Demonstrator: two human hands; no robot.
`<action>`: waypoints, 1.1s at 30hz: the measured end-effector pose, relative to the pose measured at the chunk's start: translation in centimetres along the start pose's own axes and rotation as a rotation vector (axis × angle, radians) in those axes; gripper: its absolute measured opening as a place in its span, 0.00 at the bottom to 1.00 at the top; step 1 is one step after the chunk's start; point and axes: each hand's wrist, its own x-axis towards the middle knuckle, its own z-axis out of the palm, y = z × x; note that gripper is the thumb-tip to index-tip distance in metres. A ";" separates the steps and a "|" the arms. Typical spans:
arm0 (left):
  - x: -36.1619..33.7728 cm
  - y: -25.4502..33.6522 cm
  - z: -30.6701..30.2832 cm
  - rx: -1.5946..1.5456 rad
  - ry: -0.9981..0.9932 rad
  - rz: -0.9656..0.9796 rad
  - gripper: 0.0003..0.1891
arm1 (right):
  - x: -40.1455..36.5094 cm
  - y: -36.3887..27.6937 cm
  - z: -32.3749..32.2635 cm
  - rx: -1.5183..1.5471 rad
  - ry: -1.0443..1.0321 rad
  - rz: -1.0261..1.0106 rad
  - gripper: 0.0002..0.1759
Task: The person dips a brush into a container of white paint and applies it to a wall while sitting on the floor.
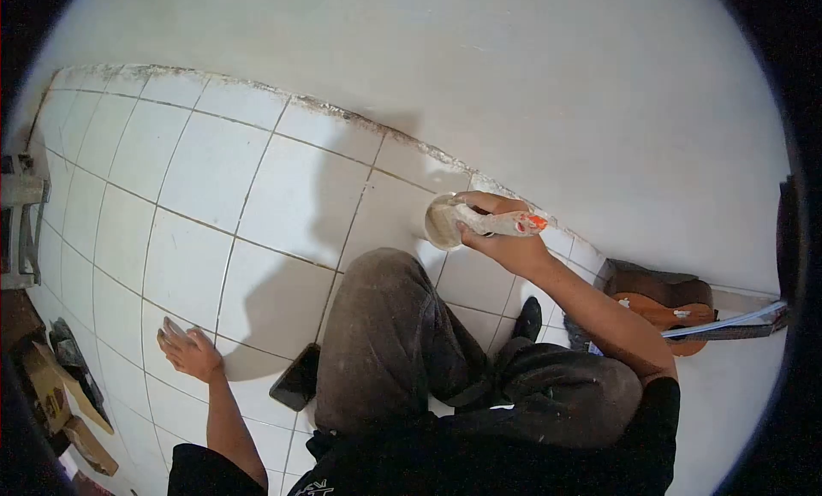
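The right hand grips a round cup and crusted handle, the left hand open near square tiles.

The left arm reaches out over the floor, its hand spread with fingers apart, while the right arm extends toward the wall's base, its hand curled in a grip.

White tiled floor, black phone
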 end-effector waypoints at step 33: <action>-0.3 -1.8 0.9 0.005 0.040 0.051 0.30 | -8.2 2.9 -7.0 1.200 0.326 0.458 0.30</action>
